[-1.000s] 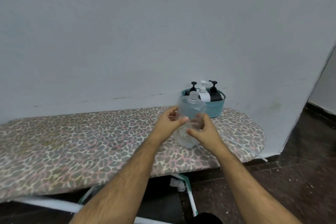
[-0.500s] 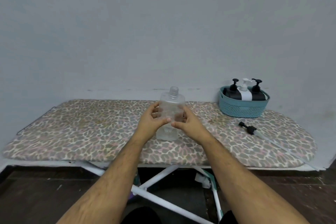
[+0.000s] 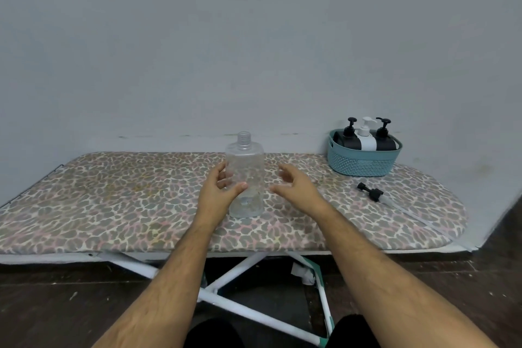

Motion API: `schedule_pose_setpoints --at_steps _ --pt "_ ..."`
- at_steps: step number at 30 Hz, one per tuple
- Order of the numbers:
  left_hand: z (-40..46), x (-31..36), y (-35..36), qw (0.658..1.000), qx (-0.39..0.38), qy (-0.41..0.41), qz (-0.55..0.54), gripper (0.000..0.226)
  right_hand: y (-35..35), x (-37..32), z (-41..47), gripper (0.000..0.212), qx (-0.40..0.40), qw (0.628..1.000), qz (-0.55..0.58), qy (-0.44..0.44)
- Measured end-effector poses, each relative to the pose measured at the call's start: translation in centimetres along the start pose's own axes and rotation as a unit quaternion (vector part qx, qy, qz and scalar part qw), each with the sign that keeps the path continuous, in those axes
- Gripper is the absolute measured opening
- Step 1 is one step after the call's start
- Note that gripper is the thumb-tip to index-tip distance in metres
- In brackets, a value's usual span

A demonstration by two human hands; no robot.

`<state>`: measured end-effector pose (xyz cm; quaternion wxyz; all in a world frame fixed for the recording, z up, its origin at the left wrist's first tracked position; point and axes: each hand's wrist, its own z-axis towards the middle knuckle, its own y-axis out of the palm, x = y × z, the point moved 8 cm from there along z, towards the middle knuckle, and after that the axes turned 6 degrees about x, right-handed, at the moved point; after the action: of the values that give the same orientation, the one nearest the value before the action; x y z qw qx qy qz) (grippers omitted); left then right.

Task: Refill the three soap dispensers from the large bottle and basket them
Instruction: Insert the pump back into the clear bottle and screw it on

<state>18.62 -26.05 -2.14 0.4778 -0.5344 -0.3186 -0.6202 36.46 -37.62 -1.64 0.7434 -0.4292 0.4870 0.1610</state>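
Hands flank a large clear plastic bottle (image 3: 245,178) that stands upright, uncapped, near the middle of a leopard-print ironing board (image 3: 113,206). The left hand (image 3: 219,192) is at the bottle's left side, its thumb lying across the front and its fingers showing dimly through the clear wall — whether they actually press the plastic cannot be told. The right hand (image 3: 293,185) hovers just beside the bottle, apart from it, fingers spread and loosely bent, holding nothing. Only a little residue shows low in the bottle; its level is hard to read.

At the board's far right, against the grey wall (image 3: 254,37), a teal woven plastic basket (image 3: 363,164) holds three pump dispensers — a black one (image 3: 347,140), a white one (image 3: 366,141) and a second black one (image 3: 384,141) — their lower halves hidden by the basket wall. In front of the basket lies a black pump head (image 3: 370,193) with a pale tube trailing towards the board's right edge. White crossed legs (image 3: 231,271) show beneath, partly cut off by the forearms.
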Motion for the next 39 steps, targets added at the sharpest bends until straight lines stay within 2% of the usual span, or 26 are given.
schedule_pose_setpoints --at_steps 3,8,11,14,18,27,35,39 --pt "-0.1 -0.2 0.2 1.0 0.002 0.004 0.016 0.08 -5.1 1.9 0.4 0.057 0.084 0.988 -0.128 -0.008" --pt "-0.7 -1.1 0.6 0.999 0.008 0.004 0.046 0.086 -12.3 6.5 0.8 0.039 0.161 0.924 -0.346 0.025" --pt "-1.2 -1.5 0.8 0.998 0.021 0.008 0.052 0.084 -15.0 9.0 0.6 0.03 0.179 0.893 -0.409 0.059" --pt "-1.7 -1.3 1.2 0.998 0.031 0.016 0.048 0.081 -16.4 11.1 0.1 0.026 0.163 0.875 -0.443 0.107" --pt "-2.3 -1.1 1.4 0.998 0.043 0.027 0.046 0.074 -16.8 12.7 -0.5 0.02 0.148 0.872 -0.446 0.138" --pt "-2.8 -0.9 1.7 0.998 0.041 0.028 0.048 0.08 -16.1 11.8 -0.8 0.017 0.182 0.881 -0.425 0.102" --pt "-2.7 -1.3 1.5 0.997 0.043 0.018 0.055 0.084 -12.8 7.4 0.5 0.011 0.182 0.91 -0.372 0.034" --pt "-2.7 -1.3 1.4 0.997 0.044 0.021 0.058 0.083 -12.0 4.1 0.6 0.014 0.19 0.937 -0.294 0.005"
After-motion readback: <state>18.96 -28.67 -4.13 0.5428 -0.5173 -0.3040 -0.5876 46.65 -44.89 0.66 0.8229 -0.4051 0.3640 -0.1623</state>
